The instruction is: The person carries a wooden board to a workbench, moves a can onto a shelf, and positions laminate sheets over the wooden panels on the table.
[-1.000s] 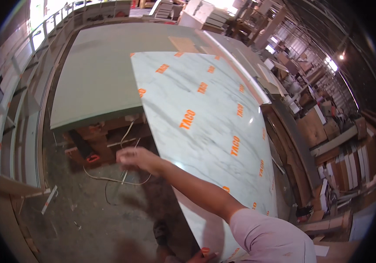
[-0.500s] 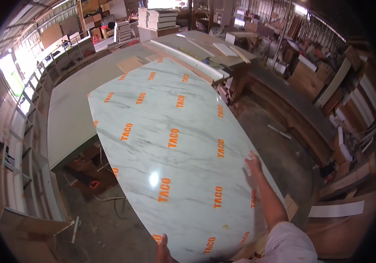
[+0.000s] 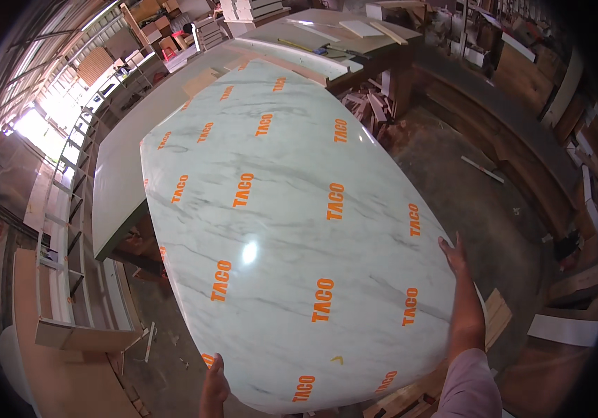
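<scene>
A large glossy laminate sheet (image 3: 281, 240), white with grey marble veins and repeated orange print, fills the middle of the view. Its far end lies over the worktable, while the near end bows toward me. At the near left edge, my left hand (image 3: 214, 386) grips the sheet, thumb on top and the other fingers hidden. My right hand (image 3: 456, 256) holds the right edge farther up, its thumb against the face and the other fingers at the rim. A small yellow mark (image 3: 337, 359) shows on the sheet's near part.
The broad pale worktable (image 3: 121, 184) carries a long white board (image 3: 299, 57) and tools. Wood offcuts (image 3: 376, 104) are piled under its right end. A slatted frame (image 3: 69, 265) stands at left. Long dark timber (image 3: 501, 125) and stacked panels line the right side.
The sheet's near part has swung to the right and broadened in view. My right hand has moved right along with its edge; my left hand has shifted left and slightly down. The view has tilted.
</scene>
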The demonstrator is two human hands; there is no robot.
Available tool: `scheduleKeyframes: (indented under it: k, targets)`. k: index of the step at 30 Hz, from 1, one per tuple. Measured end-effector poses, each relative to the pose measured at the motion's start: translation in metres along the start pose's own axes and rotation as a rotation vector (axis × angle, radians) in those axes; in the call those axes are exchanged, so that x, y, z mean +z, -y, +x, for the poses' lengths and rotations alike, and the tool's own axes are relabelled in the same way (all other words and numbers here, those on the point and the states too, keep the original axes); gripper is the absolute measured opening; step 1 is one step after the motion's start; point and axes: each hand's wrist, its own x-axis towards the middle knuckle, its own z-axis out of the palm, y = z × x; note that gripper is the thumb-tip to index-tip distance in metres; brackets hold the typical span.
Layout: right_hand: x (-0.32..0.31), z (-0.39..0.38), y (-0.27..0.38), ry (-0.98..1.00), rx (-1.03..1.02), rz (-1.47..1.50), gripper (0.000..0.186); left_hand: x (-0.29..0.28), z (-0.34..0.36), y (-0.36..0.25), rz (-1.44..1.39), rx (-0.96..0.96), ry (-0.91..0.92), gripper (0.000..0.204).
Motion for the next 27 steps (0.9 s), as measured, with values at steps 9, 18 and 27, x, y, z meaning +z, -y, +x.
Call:
scheduleKeyframes:
  k: [9,18,27]
  targets:
    - [-0.014,0.050,-0.052,0.025,0.009,-0.059,0.053,-0.002,0.000,-0.005,-0.007,-0.073,-0.066,0.075]
    - [-0.101,0.021,0.032,-0.077,-0.178,0.051,0.046,-0.021,0.004,-0.004,-0.155,0.016,0.078,0.073]
    - [-0.134,0.020,0.070,-0.137,-0.239,-0.062,0.059,-0.022,-0.005,-0.009,-0.278,-0.054,0.093,0.061]
